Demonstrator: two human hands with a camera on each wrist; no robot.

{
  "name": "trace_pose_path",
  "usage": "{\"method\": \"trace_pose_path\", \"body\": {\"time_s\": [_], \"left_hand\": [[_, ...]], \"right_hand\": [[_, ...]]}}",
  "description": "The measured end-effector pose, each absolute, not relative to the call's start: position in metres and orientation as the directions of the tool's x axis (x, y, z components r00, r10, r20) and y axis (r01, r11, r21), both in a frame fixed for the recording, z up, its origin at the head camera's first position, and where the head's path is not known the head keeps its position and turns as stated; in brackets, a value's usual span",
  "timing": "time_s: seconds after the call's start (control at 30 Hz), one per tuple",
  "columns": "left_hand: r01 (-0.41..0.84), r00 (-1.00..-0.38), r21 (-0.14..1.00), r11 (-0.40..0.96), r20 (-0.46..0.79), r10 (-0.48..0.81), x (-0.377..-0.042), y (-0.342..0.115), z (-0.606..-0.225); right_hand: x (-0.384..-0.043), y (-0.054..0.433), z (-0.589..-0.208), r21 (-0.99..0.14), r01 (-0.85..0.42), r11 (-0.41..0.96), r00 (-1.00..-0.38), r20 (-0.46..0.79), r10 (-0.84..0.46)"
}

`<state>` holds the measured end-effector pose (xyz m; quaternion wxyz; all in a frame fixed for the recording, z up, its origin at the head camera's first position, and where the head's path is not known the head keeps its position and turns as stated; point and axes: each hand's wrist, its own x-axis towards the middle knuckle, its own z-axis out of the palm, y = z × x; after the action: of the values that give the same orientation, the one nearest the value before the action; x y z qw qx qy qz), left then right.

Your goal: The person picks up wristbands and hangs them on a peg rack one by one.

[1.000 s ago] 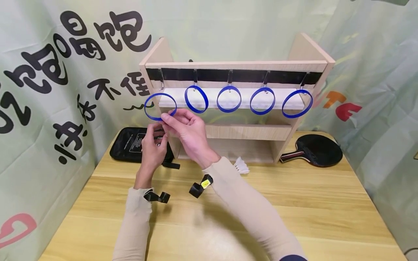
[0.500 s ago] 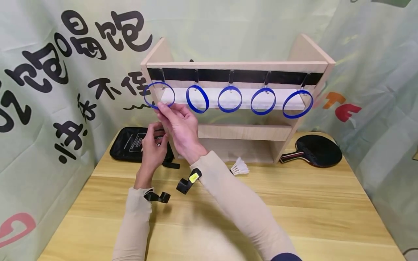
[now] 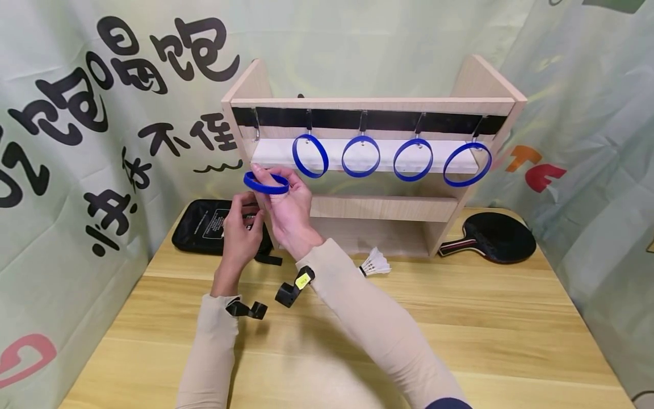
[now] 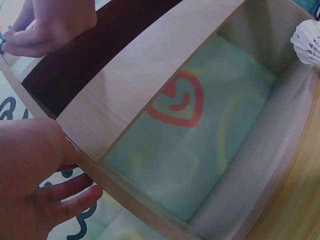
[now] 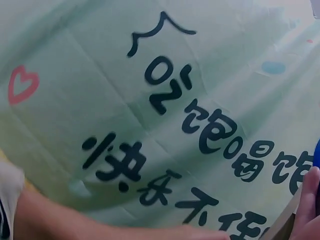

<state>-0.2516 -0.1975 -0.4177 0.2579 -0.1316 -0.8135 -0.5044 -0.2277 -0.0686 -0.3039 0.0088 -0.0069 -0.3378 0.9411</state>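
Note:
In the head view my right hand (image 3: 288,207) holds a blue ring (image 3: 278,190), which lies nearly flat across the thumb and fingers. A metal hook (image 3: 256,128) hangs bare just above, at the left end of the shelf's black strip. Farther right, several blue rings (image 3: 361,171) hang from the other hooks. Lower down, my left hand (image 3: 241,233) grips the front edge of the wooden shelf's (image 3: 383,208) left side panel with bent fingers. The left wrist view shows its fingers (image 4: 70,189) at that panel edge. Only a sliver of a blue ring (image 5: 317,155) enters the right wrist view.
A black case (image 3: 196,227) lies on the wooden table (image 3: 460,329) left of the shelf, partly behind my left hand. A shuttlecock (image 3: 375,262) lies before the shelf and a black table tennis bat (image 3: 498,237) at its right. Printed curtains (image 3: 66,187) surround the table.
My right hand has moved up and left, carrying the ring near the left hook. The ring has since tipped from upright to nearly flat over the hand. My left hand has stayed put.

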Motion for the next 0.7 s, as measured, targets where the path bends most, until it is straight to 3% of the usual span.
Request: {"method": "trace_pose_path", "body": {"time_s": [0.17, 0.4, 0.7], "left_hand": [[0.46, -0.835, 0.749, 0.478, 0.547, -0.054, -0.25, -0.198, -0.418], [0.476, -0.831, 0.755, 0.45, 0.554, -0.051, -0.251, -0.199, -0.419], [0.487, -0.83, 0.754, 0.442, 0.556, -0.034, -0.253, -0.2, -0.42]], "right_hand": [[-0.225, -0.063, -0.307, -0.762, 0.029, -0.647, -0.999, -0.005, -0.038], [-0.224, -0.045, -0.321, -0.94, 0.142, -0.31, -0.97, -0.071, -0.231], [-0.221, -0.002, -0.348, -0.974, 0.198, -0.106, -0.933, -0.155, -0.324]]}}
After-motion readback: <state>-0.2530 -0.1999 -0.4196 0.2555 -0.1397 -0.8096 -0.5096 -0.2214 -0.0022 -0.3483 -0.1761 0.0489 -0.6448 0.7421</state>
